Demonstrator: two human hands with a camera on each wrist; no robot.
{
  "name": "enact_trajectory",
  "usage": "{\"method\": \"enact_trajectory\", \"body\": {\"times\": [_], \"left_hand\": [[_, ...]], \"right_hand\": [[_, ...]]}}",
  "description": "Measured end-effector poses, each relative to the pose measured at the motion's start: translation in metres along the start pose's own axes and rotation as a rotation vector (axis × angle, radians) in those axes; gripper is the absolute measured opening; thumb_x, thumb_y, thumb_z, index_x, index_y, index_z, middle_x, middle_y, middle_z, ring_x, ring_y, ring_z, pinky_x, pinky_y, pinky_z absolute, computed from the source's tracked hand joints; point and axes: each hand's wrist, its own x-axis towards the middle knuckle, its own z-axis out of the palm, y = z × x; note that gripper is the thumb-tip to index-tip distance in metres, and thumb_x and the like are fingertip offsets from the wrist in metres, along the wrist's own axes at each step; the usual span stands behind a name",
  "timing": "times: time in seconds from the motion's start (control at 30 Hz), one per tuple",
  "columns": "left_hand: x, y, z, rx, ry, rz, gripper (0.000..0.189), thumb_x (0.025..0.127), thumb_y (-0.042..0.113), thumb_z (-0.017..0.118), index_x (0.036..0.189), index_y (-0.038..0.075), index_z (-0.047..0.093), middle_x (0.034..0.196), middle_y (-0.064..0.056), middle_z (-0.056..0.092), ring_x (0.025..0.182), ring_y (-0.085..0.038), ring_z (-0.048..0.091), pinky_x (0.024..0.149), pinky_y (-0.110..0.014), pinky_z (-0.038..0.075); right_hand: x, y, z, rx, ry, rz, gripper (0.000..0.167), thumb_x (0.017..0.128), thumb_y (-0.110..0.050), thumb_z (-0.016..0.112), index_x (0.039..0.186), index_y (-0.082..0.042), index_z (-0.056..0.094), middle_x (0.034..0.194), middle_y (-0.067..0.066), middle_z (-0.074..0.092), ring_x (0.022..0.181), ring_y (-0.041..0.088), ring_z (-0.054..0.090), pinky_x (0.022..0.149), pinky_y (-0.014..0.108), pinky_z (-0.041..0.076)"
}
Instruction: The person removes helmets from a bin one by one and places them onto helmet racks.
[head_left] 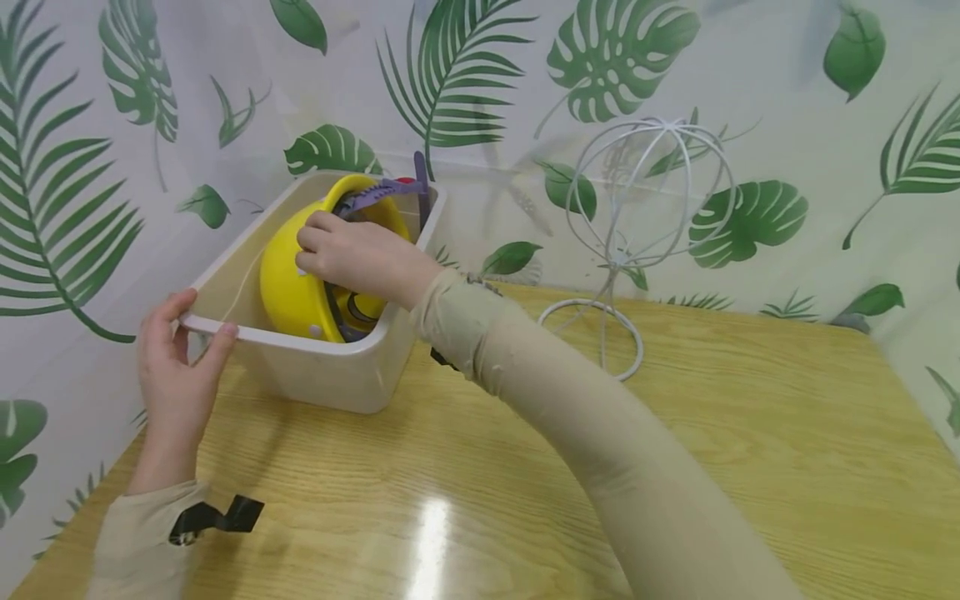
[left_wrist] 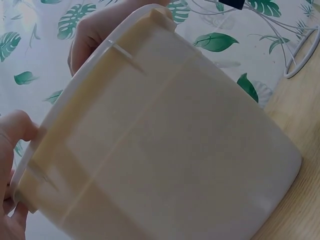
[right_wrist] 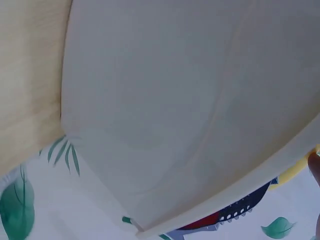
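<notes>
A yellow hard hat [head_left: 285, 287] lies tipped on its side inside a white plastic bin [head_left: 322, 379], its hollow facing right. My right hand [head_left: 363, 254] reaches over the bin's right wall and grips the hat at its brim, fingers curled. A purple, toothed headband strap [head_left: 378, 196] sticks out of the hat towards the bin's back right corner. With my left hand [head_left: 176, 358] I hold the front left corner of the bin's rim, thumb over the edge. In the left wrist view the bin's outer wall [left_wrist: 175, 140] fills most of the picture.
A white wire stand [head_left: 615, 258] with a round cage top and ring base stands right of the bin. The wooden table [head_left: 720, 433] spreads to the front and right. Leaf-patterned wall covering [head_left: 495, 200] rises behind and at the left.
</notes>
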Motion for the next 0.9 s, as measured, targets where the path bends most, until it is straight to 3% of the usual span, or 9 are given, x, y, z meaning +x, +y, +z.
{"method": "enact_trajectory", "body": {"times": [0.17,0.37,0.53,0.7,0.9], "left_hand": [[0.000,-0.002,-0.001,0.029,-0.013,-0.008,0.055,0.086,0.003,0.068,0.136,-0.002,0.044,0.136,-0.005,0.037,0.126,-0.016,0.035,0.112,-0.022,0.028],[0.001,-0.004,-0.003,0.055,-0.020,-0.003,0.057,0.085,0.004,0.070,0.136,-0.001,0.045,0.136,-0.005,0.037,0.125,-0.016,0.036,0.112,-0.022,0.029],[0.002,-0.004,-0.005,0.050,-0.018,0.018,0.056,0.084,0.001,0.071,0.133,-0.004,0.046,0.133,-0.003,0.040,0.122,-0.015,0.038,0.111,-0.024,0.031],[0.003,-0.006,-0.007,0.056,-0.017,0.015,0.056,0.083,0.002,0.071,0.134,-0.003,0.046,0.133,-0.004,0.040,0.123,-0.016,0.038,0.111,-0.024,0.031],[0.005,-0.008,-0.007,0.070,-0.031,0.010,0.058,0.084,0.004,0.072,0.135,-0.001,0.045,0.136,-0.007,0.039,0.125,-0.018,0.038,0.111,-0.024,0.031]], "right_hand": [[-0.001,0.003,0.001,-0.046,0.021,-0.042,0.026,0.098,-0.009,0.053,0.122,-0.004,0.061,0.124,0.012,0.056,0.117,0.027,0.045,0.101,0.026,0.044],[-0.009,0.012,0.003,-0.042,0.082,-0.001,0.022,0.098,-0.006,0.051,0.117,-0.005,0.062,0.121,0.012,0.056,0.115,0.026,0.046,0.094,0.025,0.048],[-0.019,0.019,0.006,-0.019,0.187,0.029,0.019,0.098,-0.005,0.051,0.113,-0.003,0.063,0.118,0.012,0.058,0.114,0.026,0.048,0.096,0.026,0.048],[-0.026,0.024,0.011,-0.091,0.343,0.022,0.019,0.099,-0.002,0.048,0.109,-0.002,0.064,0.113,0.011,0.061,0.110,0.026,0.052,0.094,0.028,0.050],[-0.035,0.032,0.009,-0.106,0.461,0.073,0.018,0.099,0.000,0.047,0.108,-0.002,0.062,0.112,0.012,0.060,0.110,0.028,0.052,0.084,0.031,0.057]]}}
